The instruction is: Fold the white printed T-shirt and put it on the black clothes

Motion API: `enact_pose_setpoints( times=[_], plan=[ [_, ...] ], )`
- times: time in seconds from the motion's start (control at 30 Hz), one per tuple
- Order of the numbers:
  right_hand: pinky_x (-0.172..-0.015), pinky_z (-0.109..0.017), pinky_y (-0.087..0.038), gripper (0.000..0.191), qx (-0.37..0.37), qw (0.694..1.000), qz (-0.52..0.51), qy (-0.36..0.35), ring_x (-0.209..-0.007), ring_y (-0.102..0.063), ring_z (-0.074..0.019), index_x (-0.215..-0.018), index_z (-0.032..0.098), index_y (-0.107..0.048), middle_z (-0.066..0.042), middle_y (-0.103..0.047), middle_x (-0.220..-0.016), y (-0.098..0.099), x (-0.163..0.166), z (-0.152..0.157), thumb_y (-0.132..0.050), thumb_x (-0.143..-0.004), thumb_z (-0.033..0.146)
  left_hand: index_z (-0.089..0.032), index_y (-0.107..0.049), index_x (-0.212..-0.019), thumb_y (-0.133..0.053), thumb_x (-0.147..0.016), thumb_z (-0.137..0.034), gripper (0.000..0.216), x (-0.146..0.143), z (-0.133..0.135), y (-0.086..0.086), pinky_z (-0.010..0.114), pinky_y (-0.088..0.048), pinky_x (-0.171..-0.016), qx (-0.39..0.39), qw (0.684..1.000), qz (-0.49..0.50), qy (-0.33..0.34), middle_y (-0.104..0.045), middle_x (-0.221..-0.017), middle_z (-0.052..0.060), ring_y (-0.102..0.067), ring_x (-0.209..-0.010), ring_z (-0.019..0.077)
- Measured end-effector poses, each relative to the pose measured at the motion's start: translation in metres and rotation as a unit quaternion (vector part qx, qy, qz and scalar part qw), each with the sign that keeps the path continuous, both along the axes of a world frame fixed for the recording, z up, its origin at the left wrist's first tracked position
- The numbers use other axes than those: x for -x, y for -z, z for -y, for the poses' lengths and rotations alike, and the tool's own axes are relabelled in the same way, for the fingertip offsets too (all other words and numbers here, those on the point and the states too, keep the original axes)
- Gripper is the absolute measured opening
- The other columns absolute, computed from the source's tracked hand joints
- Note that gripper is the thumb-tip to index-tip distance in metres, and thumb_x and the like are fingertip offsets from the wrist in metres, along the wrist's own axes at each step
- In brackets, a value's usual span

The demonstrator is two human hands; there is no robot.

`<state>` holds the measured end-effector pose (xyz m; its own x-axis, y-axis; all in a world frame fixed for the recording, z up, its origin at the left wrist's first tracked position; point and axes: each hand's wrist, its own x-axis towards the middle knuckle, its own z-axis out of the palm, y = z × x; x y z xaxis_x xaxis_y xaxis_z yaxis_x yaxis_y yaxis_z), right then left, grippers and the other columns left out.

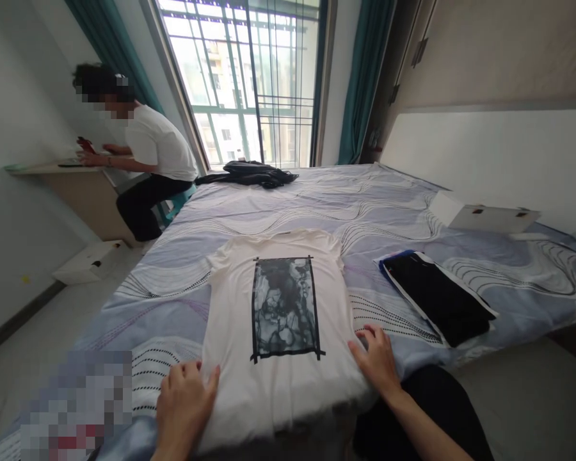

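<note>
A white T-shirt with a dark rectangular print was laid flat, front up, on the bed, its hem hanging just over the near edge. The left hand was pressed on the shirt's lower left side, fingers together and flattened, nothing being gripped. The right hand was set at the lower right edge of the shirt, fingers spread and lying partly on the cloth and partly on the patterned bedsheet; nothing was held in it either. Both hands were seen open, palms down.

To the right of the shirt, well apart from it, a folded black garment was resting on a white-and-blue sheet. A white box was lying farther back near the wall, and a dark heap of clothing was left at the far end of the bed. Another person was seated at a worktop by the window, clear of the bed.

As a judgement: because the hem overhung the bed edge, the shirt could be dragged toward the floor if pressure from the hands was directed backward. Uneven pushing by the two hands could leave creases across the print, and the loose bedsheet beneath could be bunched along with the cloth.
</note>
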<state>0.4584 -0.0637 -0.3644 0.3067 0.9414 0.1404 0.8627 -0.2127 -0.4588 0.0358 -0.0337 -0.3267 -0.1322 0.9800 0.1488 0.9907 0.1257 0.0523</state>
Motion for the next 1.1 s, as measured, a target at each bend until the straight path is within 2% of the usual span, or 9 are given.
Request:
enact_pose_setpoints(
  times=[0.07, 0.2, 0.43, 0.6, 0.67, 0.73, 0.87, 0.97, 1.1],
  plan=[
    [-0.096, -0.042, -0.05, 0.039, -0.003, 0.997, -0.074, 0.003, -0.103, -0.067, -0.0307, -0.093, 0.024, -0.071, -0.014, -0.072, -0.106, -0.008, 0.002, 0.015, -0.041, -0.094, 0.049, -0.016, -0.068, -0.096, -0.028, -0.093, -0.048, 0.052, -0.002, 0.014, -0.01, 0.045, -0.051, -0.086, 0.047, 0.997, 0.056, -0.015, -0.071, -0.095, 0.02, -0.068, -0.092, 0.0352],
    [-0.076, -0.037, -0.052, 0.045, -0.018, 0.98, -0.181, 0.082, -0.084, -0.069, -0.0295, -0.096, 0.023, -0.063, -0.01, -0.072, -0.084, -0.034, -0.006, 0.01, -0.028, -0.096, 0.051, -0.024, -0.059, -0.087, -0.028, -0.092, -0.052, 0.043, 0.011, 0.017, -0.031, 0.04, -0.052, -0.075, 0.034, 0.974, 0.211, -0.075, -0.073, -0.084, 0.013, -0.069, -0.083, 0.0322],
    [-0.076, -0.034, -0.048, 0.031, 0.072, 0.987, -0.098, 0.102, -0.089, -0.07, -0.0298, -0.096, 0.021, -0.066, -0.01, -0.074, -0.088, -0.041, -0.067, 0.013, -0.044, -0.093, 0.042, -0.026, -0.063, -0.074, -0.043, -0.081, -0.057, 0.037, 0.058, 0.046, -0.03, 0.038, -0.053, -0.07, 0.069, 0.953, 0.284, -0.077, -0.072, -0.069, 0.006, -0.07, -0.075, 0.0295],
    [-0.088, -0.041, -0.05, 0.041, 0.121, 0.986, 0.052, 0.107, -0.107, -0.068, -0.0338, -0.128, 0.016, -0.065, -0.018, -0.071, -0.116, -0.037, -0.059, 0.025, -0.05, -0.094, 0.034, -0.025, -0.065, -0.08, -0.039, -0.087, -0.056, 0.04, 0.04, 0.061, -0.037, 0.043, -0.054, -0.072, 0.068, 0.976, 0.168, -0.118, -0.074, -0.08, 0.009, -0.07, -0.079, 0.0329],
    [-0.102, -0.044, -0.045, 0.053, 0.078, 0.987, 0.124, 0.063, -0.127, -0.058, -0.0364, -0.143, 0.011, -0.056, -0.023, -0.06, -0.138, -0.037, -0.026, 0.022, -0.051, -0.093, 0.03, -0.021, -0.067, -0.099, -0.034, -0.093, -0.051, 0.046, 0.012, 0.051, -0.043, 0.045, -0.055, -0.083, -0.017, 0.989, 0.127, -0.067, -0.074, -0.098, 0.014, -0.07, -0.093, 0.0336],
    [-0.116, -0.045, -0.034, 0.059, 0.031, 0.988, 0.147, -0.036, -0.146, -0.038, -0.036, -0.151, 0.01, -0.049, -0.021, -0.046, -0.155, -0.037, 0.017, 0.012, -0.049, -0.096, 0.032, -0.016, -0.066, -0.116, -0.03, -0.097, -0.044, 0.049, -0.027, 0.031, -0.044, 0.044, -0.05, -0.101, -0.078, 0.986, 0.13, 0.067, -0.07, -0.118, 0.017, -0.065, -0.113, 0.031],
    [-0.125, -0.053, -0.018, 0.066, 0.016, 0.966, 0.119, -0.227, -0.156, -0.016, -0.0347, -0.159, 0.013, -0.037, -0.013, -0.024, -0.168, -0.032, 0.089, -0.033, -0.043, -0.101, 0.043, -0.016, -0.054, -0.145, -0.032, -0.101, -0.037, 0.054, -0.105, -0.024, -0.021, 0.047, -0.037, -0.119, -0.022, 0.954, 0.114, 0.277, -0.049, -0.155, 0.015, -0.038, -0.148, 0.0299],
    [-0.125, -0.059, -0.01, 0.069, 0.043, 0.959, 0.114, -0.256, -0.157, -0.013, -0.0347, -0.162, 0.017, -0.031, -0.011, -0.018, -0.169, -0.028, 0.107, -0.078, -0.037, -0.103, 0.052, -0.025, -0.043, -0.156, -0.038, -0.101, -0.047, 0.059, -0.132, -0.066, 0.0, 0.061, -0.025, -0.123, 0.036, 0.959, 0.056, 0.276, -0.031, -0.167, 0.01, -0.022, -0.155, 0.0359],
    [-0.124, -0.063, -0.004, 0.071, 0.067, 0.96, 0.115, -0.247, -0.158, -0.009, -0.0335, -0.163, 0.023, -0.026, -0.007, -0.014, -0.171, -0.029, 0.102, -0.133, -0.032, -0.103, 0.061, -0.033, -0.032, -0.16, -0.029, -0.102, -0.054, 0.062, -0.133, -0.117, 0.012, 0.066, -0.017, -0.123, 0.06, 0.971, 0.037, 0.228, -0.019, -0.171, 0.004, -0.014, -0.157, 0.0355]
  ],
)
